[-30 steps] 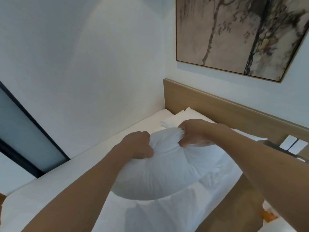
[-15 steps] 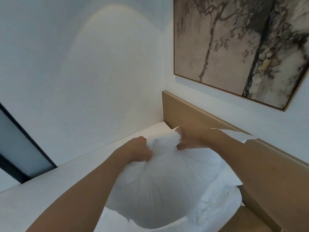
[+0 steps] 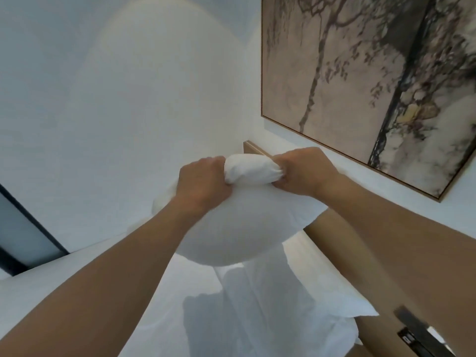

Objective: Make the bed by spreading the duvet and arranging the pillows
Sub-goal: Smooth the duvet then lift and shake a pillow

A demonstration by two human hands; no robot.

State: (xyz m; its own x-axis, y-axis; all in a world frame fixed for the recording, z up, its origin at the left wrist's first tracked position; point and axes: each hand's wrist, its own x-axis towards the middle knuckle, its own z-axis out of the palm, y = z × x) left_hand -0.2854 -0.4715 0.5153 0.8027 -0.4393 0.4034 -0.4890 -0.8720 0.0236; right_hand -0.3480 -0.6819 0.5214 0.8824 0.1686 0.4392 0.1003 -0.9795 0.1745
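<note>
A plump white pillow (image 3: pixel 239 222) hangs in the air above the bed, bunched at its top edge. My left hand (image 3: pixel 203 181) grips the left part of that bunched edge, and my right hand (image 3: pixel 304 171) grips the right part, the two fists close together. Below it, a second white pillow (image 3: pixel 304 302) lies against the wooden headboard (image 3: pixel 342 243). The white sheet or duvet (image 3: pixel 77 274) covers the mattress to the left; my forearms hide part of it.
A large framed tree painting (image 3: pixel 360 81) hangs on the wall above the headboard. A white wall runs along the bed's far side, with a dark-framed glass panel (image 3: pixel 23 233) at left. A switch panel (image 3: pixel 417 336) sits low on the right.
Both hands have lifted the pillow up off the bed, from beside the headboard to well above the second pillow. My view has tilted upward.
</note>
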